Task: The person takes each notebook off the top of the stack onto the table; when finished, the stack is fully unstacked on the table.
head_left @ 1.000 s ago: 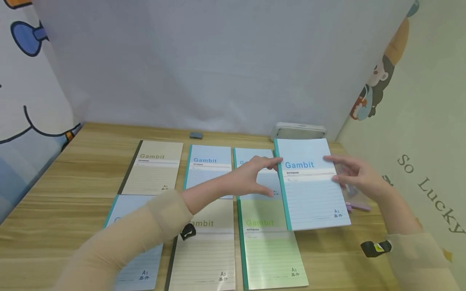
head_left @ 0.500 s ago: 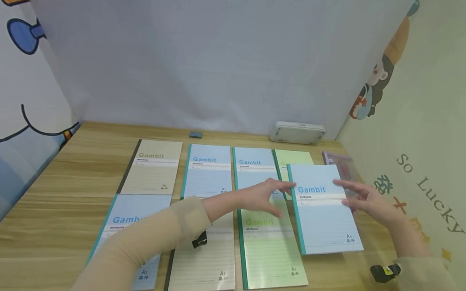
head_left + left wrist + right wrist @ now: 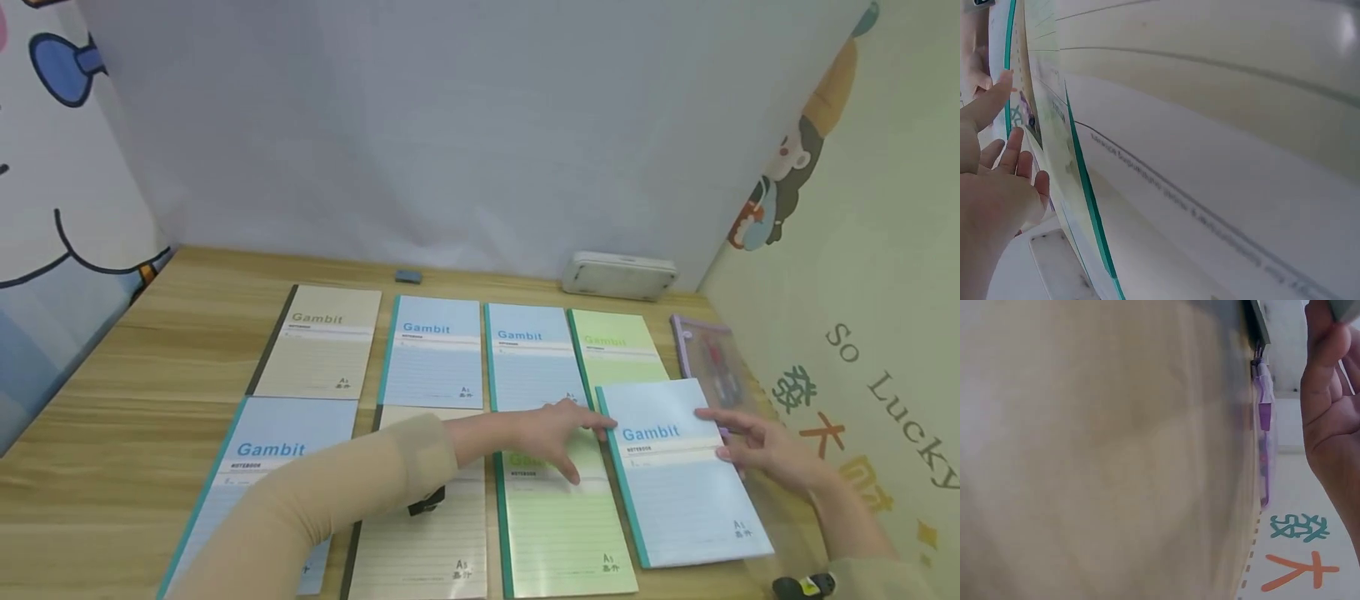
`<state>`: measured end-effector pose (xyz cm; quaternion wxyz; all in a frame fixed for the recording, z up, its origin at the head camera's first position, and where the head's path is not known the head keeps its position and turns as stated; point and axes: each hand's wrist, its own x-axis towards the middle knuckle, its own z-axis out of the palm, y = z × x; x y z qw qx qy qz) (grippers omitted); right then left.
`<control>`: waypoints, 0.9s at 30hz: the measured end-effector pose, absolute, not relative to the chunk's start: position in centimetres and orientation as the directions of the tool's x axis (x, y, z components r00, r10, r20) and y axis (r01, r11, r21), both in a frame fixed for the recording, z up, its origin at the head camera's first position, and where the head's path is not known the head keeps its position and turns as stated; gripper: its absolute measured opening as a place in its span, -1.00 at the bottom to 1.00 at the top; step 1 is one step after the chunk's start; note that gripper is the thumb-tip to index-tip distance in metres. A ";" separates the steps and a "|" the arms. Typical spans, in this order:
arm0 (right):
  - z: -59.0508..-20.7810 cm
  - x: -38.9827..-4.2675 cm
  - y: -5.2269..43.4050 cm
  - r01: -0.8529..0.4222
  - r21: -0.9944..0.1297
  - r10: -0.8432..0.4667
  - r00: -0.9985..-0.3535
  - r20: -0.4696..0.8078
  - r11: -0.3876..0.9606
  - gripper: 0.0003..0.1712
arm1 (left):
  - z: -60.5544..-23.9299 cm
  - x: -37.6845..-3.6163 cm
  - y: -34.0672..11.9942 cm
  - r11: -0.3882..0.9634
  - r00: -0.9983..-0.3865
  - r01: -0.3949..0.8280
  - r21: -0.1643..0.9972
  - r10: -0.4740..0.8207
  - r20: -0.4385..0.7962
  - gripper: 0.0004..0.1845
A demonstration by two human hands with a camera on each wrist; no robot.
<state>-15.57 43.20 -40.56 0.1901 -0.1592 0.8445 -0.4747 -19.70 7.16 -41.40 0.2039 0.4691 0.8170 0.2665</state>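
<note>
A blue notebook (image 3: pixel 678 483) with a teal spine is slightly tilted at the right end of the front row. My right hand (image 3: pixel 772 450) pinches its right edge. Along its spine, the straight fingertips of my left hand (image 3: pixel 551 433) touch the upper part, with the thumb spread apart over a green notebook (image 3: pixel 566 533). In the left wrist view the held notebook (image 3: pixel 999 37) shows past the left hand (image 3: pixel 997 187). The right wrist view catches the right hand (image 3: pixel 1332 419) at its edge. How far the notebook is off the table cannot be told.
Behind lie a tan notebook (image 3: pixel 318 350), two blue ones (image 3: pixel 435 367) and another green one (image 3: pixel 618 337). In front are a blue notebook (image 3: pixel 255 492) and a tan one (image 3: pixel 420 542). A purple-edged pouch (image 3: pixel 708 354), a white case (image 3: pixel 618 277) and a grey eraser-like block (image 3: pixel 408 276) lie further back.
Both hands have brought the blue notebook down and toward the front right, from over the back row to beside the front green notebook. The back green notebook and pouch have come into view.
</note>
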 end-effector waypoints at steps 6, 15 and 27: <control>-41.8 -14.8 43.7 -0.090 -0.859 -0.470 -0.863 -0.185 0.504 -0.40 | -42.2 -20.2 7.1 0.515 -0.534 0.717 0.471 0.839 -0.104 -0.02; -42.0 -14.4 43.8 -0.032 -0.910 -0.579 -0.781 -0.235 0.413 -0.39 | -42.7 -21.0 7.2 0.470 -0.439 0.818 0.331 0.883 -0.166 0.00; -42.5 -14.6 43.7 -0.225 -0.842 -0.635 -0.754 -0.167 0.490 -0.37 | -41.4 -21.0 7.6 0.461 -0.401 0.851 0.253 0.880 -0.253 -0.05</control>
